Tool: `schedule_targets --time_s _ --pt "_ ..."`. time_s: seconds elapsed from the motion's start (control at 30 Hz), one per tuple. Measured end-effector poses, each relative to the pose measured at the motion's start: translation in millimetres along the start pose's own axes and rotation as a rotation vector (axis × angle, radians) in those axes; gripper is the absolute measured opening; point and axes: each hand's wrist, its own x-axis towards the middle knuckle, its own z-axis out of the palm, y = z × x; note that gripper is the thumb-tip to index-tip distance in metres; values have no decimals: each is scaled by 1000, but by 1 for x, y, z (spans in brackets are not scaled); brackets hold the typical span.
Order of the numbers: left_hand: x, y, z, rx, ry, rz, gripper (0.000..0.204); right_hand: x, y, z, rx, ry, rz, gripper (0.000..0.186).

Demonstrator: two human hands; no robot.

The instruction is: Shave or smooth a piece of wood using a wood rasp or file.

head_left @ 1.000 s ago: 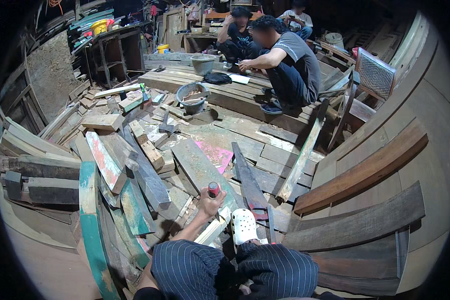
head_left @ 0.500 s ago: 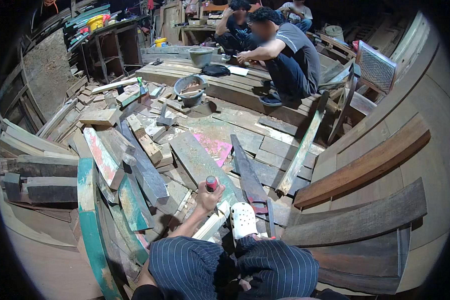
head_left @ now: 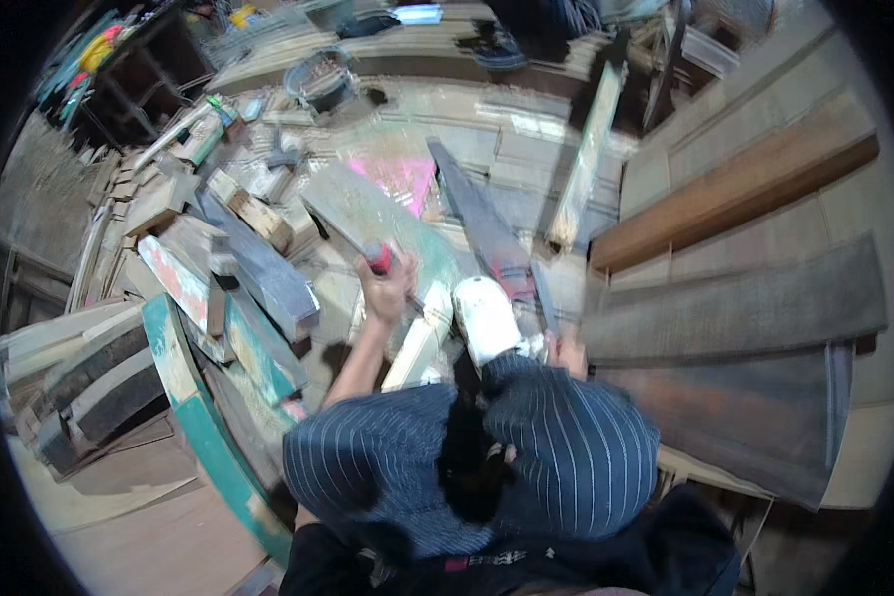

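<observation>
Left hand: fingers wrapped round the red handle of a tool, thumb side up; grip closed firmly on it.
Tool: handle upright with a slight tilt, dark shaft slanting down close to the strip.
Strip: pale, squared wood, slantwise between left forearm and shoe, its far end by the plank's near end.
Right hand: low, just past the right knee, at the near end of a thin blade; blurred and partly hidden, so cannot tell whether the fingers pinch it or merely lie beside it.
Shoe: white, at the plank's near right corner.
Plank: broad, greenish toward its near end, running away to the far left.
Pink sheet: flat against the plank's right edge, toward the far end.
Saw: flat on the floor, right of the plank; tip away, red handle beside the shoe.
Left side: heaped offcuts; a curved green piece nearest the left knee.
Right side: brown beam, with a grey board on its near side.
Far edge of floor: basin, at the platform.
</observation>
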Motion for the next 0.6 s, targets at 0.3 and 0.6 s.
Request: schedule_targets --time_s 0.3,0.6 --pt "1 16 35 102 -44 58 22 0 14 -3 -134 82 55 42" --pt "-6 27 49 122 29 37 20 12 9 -10 -71 231 40 26"
